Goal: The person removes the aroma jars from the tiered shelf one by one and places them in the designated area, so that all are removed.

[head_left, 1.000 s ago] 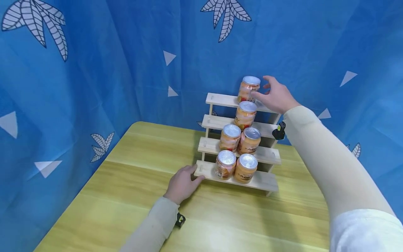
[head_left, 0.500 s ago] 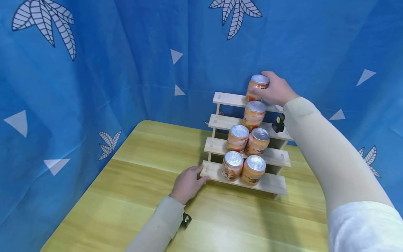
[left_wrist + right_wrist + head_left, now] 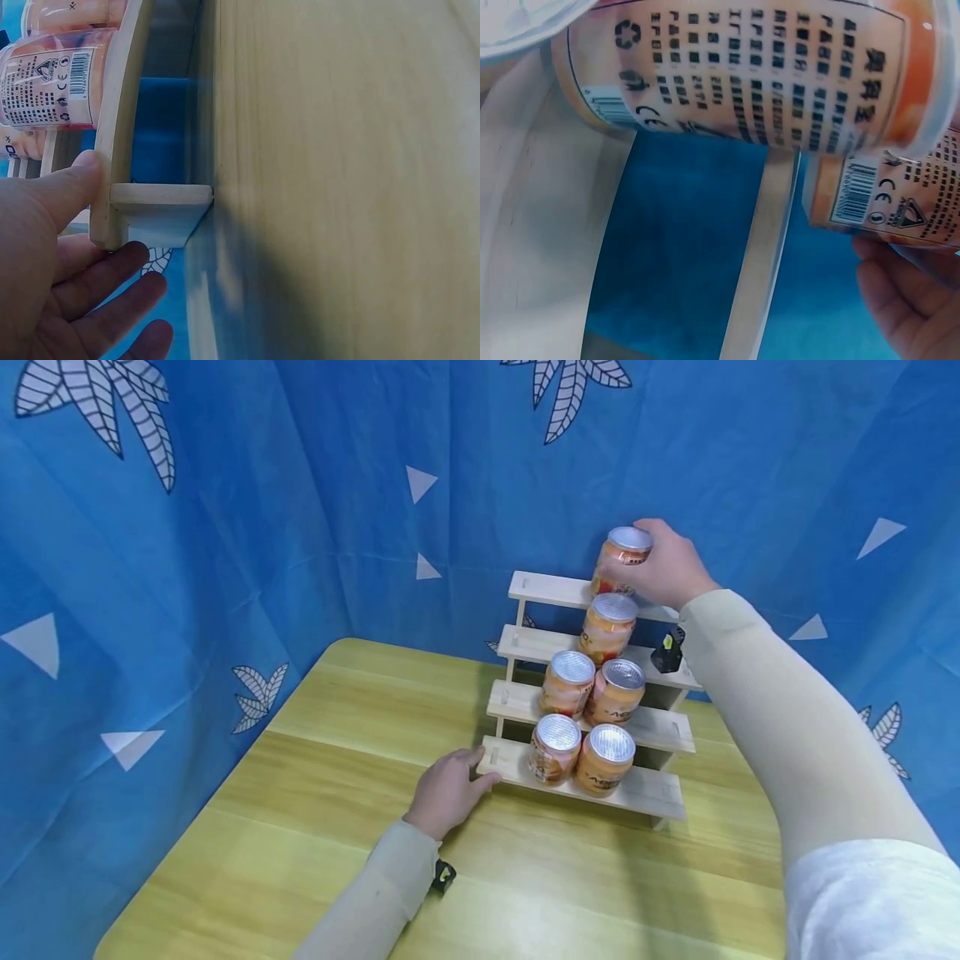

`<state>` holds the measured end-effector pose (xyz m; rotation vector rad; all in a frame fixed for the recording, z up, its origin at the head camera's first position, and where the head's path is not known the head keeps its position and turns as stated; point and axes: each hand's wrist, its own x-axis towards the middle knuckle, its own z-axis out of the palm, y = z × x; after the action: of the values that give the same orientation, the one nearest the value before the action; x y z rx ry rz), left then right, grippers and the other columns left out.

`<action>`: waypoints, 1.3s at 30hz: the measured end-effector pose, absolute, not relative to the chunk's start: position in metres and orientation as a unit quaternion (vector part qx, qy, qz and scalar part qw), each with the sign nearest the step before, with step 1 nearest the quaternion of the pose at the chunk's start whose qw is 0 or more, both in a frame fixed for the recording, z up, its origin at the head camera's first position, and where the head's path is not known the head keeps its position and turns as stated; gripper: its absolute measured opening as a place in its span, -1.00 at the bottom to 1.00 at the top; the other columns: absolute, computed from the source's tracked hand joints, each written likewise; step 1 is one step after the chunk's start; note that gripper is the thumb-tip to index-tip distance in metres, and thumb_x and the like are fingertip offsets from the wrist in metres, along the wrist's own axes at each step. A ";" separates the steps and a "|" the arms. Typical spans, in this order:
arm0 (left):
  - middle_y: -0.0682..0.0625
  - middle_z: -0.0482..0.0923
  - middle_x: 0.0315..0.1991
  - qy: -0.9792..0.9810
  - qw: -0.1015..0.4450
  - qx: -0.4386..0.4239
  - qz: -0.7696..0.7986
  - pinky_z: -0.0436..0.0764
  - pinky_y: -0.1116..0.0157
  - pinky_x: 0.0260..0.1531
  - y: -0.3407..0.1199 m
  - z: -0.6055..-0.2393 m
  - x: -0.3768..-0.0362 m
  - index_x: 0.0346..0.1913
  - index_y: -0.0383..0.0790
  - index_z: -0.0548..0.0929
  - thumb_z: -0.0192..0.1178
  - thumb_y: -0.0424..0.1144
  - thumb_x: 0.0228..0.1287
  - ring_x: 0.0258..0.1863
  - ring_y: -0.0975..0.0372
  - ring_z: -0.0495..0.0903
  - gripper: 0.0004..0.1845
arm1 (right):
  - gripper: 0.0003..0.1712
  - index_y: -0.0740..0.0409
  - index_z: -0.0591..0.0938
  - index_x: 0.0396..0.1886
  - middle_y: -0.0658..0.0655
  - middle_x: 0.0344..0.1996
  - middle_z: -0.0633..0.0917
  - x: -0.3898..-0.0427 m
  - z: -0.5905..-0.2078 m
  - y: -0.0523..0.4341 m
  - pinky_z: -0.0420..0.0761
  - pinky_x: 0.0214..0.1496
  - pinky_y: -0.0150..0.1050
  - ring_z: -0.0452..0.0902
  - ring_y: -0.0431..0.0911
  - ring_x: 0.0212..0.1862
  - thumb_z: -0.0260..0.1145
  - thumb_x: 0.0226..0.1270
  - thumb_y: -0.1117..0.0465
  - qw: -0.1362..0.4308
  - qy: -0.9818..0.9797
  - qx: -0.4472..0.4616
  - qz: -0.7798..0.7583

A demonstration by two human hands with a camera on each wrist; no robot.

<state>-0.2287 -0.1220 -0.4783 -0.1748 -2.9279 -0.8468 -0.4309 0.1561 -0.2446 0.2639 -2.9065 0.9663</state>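
Counting six orange cans [image 3: 609, 628]; one four-step wooden rack [image 3: 649, 790]; one wooden table [image 3: 337, 777]; two hands [image 3: 447, 792].

The left ends of all four steps of the wooden rack [image 3: 525, 587] are bare, open to reach from the left. Six cans [image 3: 592, 693] crowd the steps' middle, and the blue curtain [image 3: 750, 460] stands close behind the top step. The surface [image 3: 337, 777] in front and left of the rack lies free.

You see orange cans [image 3: 609, 627] with silver lids on a pale wood rack [image 3: 551, 592], a yellow-green bench [image 3: 360, 735], and a blue curtain [image 3: 225, 510] with white leaves and triangles.
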 end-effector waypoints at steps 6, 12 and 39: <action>-0.11 0.44 0.17 -0.959 0.039 -0.053 -0.276 0.42 0.07 0.14 -0.120 -0.475 -0.228 0.25 -0.15 0.41 0.09 0.24 0.14 0.17 0.03 0.41 -0.29 | 0.17 -0.03 0.00 0.43 0.14 0.27 0.31 -0.425 -0.239 0.170 0.43 0.14 0.09 0.29 0.08 0.14 0.24 -0.09 -0.43 0.044 -0.943 0.072 0.322; -0.11 0.44 0.18 -0.958 0.042 -0.049 -0.279 0.45 0.07 0.11 -0.120 -0.468 -0.232 0.26 -0.12 0.40 0.09 0.24 0.14 0.18 0.04 0.41 -0.29 | 0.18 -0.06 -0.03 0.44 0.14 0.29 0.27 -0.417 -0.229 0.192 0.43 0.13 0.11 0.26 0.09 0.16 0.23 -0.09 -0.44 0.054 -0.945 0.052 0.317; -0.11 0.44 0.18 -0.957 0.029 -0.030 -0.287 0.41 0.04 0.14 -0.109 -0.471 -0.223 0.27 -0.11 0.39 0.13 0.20 0.13 0.17 0.01 0.41 -0.30 | 0.18 0.09 -0.08 0.45 0.32 0.26 0.27 -0.376 -0.256 0.305 0.50 -0.13 0.18 0.28 0.23 0.09 0.14 0.00 -0.45 0.080 -0.956 0.012 0.283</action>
<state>-0.2227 -0.1089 -0.4709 -0.0922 -2.9523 -0.8865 -0.3759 0.3050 -0.2556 0.0373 -2.8594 0.8467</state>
